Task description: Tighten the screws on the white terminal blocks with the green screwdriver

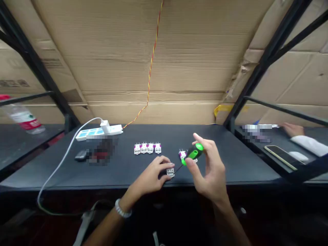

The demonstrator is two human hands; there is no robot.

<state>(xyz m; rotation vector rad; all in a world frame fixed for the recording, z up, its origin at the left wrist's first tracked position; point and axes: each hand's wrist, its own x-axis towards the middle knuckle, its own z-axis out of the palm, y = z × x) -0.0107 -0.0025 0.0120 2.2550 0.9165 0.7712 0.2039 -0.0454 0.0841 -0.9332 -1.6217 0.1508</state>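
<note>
Green-and-black screwdriver [193,153] sits in my right grip [210,167], closed on the handle with thumb and fingertips, not a full fist. Looks like a hold for fine control. Thin dark shaft [178,168] angles down-left toward the small white connector [170,172] near the front edge of the worktop [246,164]. Can't tell if the tip touches it.

My left grip [150,176] is closed on that connector, fingers against its side, likely pinning it so it can't slide or turn. Bracelet [122,208] on that wrist sits well back from the connector.

Two more connectors [182,154] lie just behind the screwdriver, partly hidden by it. Four white-and-purple connectors [147,148] stand in a tight row mid-worktop, all facing the same way, probably lined up for easy reach.

Power strip [98,133] sits at the back with a white charger [105,126] plugged in. Its white cable [60,167] runs left, off the front edge, away from my hands. Red-and-yellow twisted wire [150,75] comes down the cardboard wall [184,51] to the strip.

Off right, on a separate surface, another person's hand [293,130] in a white sleeve [310,145], near a phone [282,157] and white mouse [298,156].
</note>
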